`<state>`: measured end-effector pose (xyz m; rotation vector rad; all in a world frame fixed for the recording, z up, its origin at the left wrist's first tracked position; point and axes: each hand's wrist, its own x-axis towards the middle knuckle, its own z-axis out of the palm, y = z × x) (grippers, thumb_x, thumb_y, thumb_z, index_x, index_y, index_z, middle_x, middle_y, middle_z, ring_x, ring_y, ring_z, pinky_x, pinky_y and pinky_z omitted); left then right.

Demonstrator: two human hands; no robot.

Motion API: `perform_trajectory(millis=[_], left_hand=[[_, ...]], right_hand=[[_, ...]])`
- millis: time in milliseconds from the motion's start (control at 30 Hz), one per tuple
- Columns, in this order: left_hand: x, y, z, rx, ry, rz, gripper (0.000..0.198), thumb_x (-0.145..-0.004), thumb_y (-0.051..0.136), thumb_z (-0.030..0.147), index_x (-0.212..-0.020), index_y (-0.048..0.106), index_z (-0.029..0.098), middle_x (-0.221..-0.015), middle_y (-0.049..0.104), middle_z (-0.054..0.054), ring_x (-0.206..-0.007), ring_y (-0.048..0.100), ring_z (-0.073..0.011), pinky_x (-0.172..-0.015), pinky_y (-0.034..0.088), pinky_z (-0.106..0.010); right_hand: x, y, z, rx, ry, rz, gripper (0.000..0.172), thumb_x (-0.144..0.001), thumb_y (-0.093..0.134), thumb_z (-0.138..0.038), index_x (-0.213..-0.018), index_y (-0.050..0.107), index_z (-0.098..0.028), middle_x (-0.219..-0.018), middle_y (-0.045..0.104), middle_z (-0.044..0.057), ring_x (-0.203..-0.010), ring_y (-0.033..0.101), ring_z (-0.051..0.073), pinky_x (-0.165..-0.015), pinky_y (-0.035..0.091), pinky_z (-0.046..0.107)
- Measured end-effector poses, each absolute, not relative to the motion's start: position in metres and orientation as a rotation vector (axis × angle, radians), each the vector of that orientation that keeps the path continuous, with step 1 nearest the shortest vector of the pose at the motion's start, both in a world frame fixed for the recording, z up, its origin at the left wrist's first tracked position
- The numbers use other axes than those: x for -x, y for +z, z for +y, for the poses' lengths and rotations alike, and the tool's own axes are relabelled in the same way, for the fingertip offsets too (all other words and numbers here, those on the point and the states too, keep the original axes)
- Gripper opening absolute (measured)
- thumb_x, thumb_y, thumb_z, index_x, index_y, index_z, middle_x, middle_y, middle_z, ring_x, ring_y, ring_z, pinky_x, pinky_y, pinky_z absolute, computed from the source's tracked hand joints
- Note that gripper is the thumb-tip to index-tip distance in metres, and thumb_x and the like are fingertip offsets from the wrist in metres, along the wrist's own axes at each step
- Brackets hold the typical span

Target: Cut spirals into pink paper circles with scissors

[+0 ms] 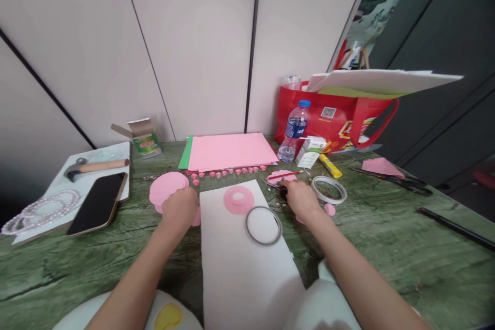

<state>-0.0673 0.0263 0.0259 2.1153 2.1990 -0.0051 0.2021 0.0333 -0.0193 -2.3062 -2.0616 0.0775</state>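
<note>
My left hand (pixel 181 210) is curled over the edge of a stack of pink paper circles (pixel 167 187), its fingertips hidden behind the knuckles. More pink paper shows beside that hand. Further right, my right hand (pixel 300 197) is closed at the dark handle of what look like small scissors (pixel 270 184), next to a pink paper cutout and a red pencil (pixel 285 175). Between the hands lies a white board (pixel 235 258), bearing a pink paper ring (pixel 228 203) and a thin grey hoop (pixel 248 227).
Pink paper sheets (pixel 232 149) and a row of small pink rolled pieces (pixel 231 170) lie ahead. At left are a phone (pixel 98 203), a hammer (pixel 102 165) and beads (pixel 50 209). Rightward are a tape roll (pixel 315 188), glue stick (pixel 330 165), bottle (pixel 294 131) and red bag (pixel 301 95).
</note>
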Motion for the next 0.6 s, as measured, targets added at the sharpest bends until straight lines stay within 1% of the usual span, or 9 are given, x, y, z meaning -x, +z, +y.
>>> perform_trajectory(millis=[133,200,367,433,500,567,600], left_hand=[[0.074,0.022,0.032,-2.123,0.140,2.214,0.027,-0.070,0.039,0.011,-0.076,0.065,0.016,-0.080,0.066,-0.016,-0.076,0.061,-0.0294,-0.060,0.041,-0.034],[0.075,0.020,0.035,-2.152,0.224,2.166,0.026,-0.071,0.039,0.012,-0.077,0.064,0.016,-0.079,0.066,-0.014,-0.074,0.060,-0.0279,-0.059,0.041,-0.033],[0.066,0.014,0.035,-2.318,0.439,1.808,0.020,-0.073,0.044,0.016,-0.080,0.063,0.019,-0.082,0.065,-0.004,-0.069,0.057,-0.0155,-0.063,0.042,-0.025],[0.061,0.012,0.033,-2.362,0.481,1.677,0.020,-0.073,0.045,0.015,-0.083,0.063,0.018,-0.082,0.065,-0.003,-0.068,0.057,-0.0141,-0.064,0.042,-0.025],[0.057,0.008,0.030,-2.388,0.500,1.596,0.020,-0.074,0.045,0.014,-0.083,0.063,0.017,-0.080,0.065,-0.004,-0.069,0.057,-0.0150,-0.063,0.043,-0.025],[0.054,0.004,0.028,-2.417,0.511,1.501,0.020,-0.075,0.045,0.013,-0.083,0.062,0.016,-0.080,0.064,-0.005,-0.072,0.057,-0.0161,-0.065,0.043,-0.027],[0.053,0.002,0.027,-2.439,0.516,1.442,0.020,-0.075,0.045,0.012,-0.085,0.062,0.016,-0.083,0.063,-0.005,-0.076,0.057,-0.0167,-0.067,0.043,-0.027]], right_hand=[[-0.204,-0.022,0.035,2.319,0.090,-2.021,0.037,-0.076,0.042,-0.003,-0.106,0.060,-0.018,-0.093,0.064,0.014,-0.089,0.061,0.023,-0.074,0.042,0.029],[-0.205,-0.023,0.035,2.316,0.091,-1.999,0.037,-0.077,0.041,-0.003,-0.104,0.061,-0.017,-0.093,0.063,0.015,-0.089,0.061,0.023,-0.073,0.042,0.030],[-0.207,-0.022,0.033,2.275,0.101,-1.933,0.037,-0.075,0.038,0.002,-0.100,0.062,-0.010,-0.091,0.062,0.020,-0.088,0.060,0.028,-0.073,0.042,0.035],[-0.204,-0.020,0.032,2.219,0.123,-1.917,0.036,-0.075,0.038,0.002,-0.101,0.061,-0.008,-0.093,0.061,0.023,-0.090,0.059,0.029,-0.073,0.042,0.038],[-0.197,-0.017,0.030,2.095,0.183,-1.951,0.034,-0.076,0.041,-0.002,-0.103,0.060,-0.009,-0.098,0.062,0.020,-0.092,0.058,0.027,-0.076,0.042,0.037],[-0.187,-0.014,0.026,1.889,0.300,-2.060,0.028,-0.077,0.050,-0.012,-0.102,0.061,-0.017,-0.098,0.064,0.010,-0.090,0.059,0.020,-0.077,0.042,0.028],[-0.181,-0.013,0.024,1.790,0.362,-2.114,0.025,-0.076,0.053,-0.016,-0.099,0.063,-0.019,-0.095,0.066,0.006,-0.085,0.060,0.017,-0.075,0.043,0.025]])
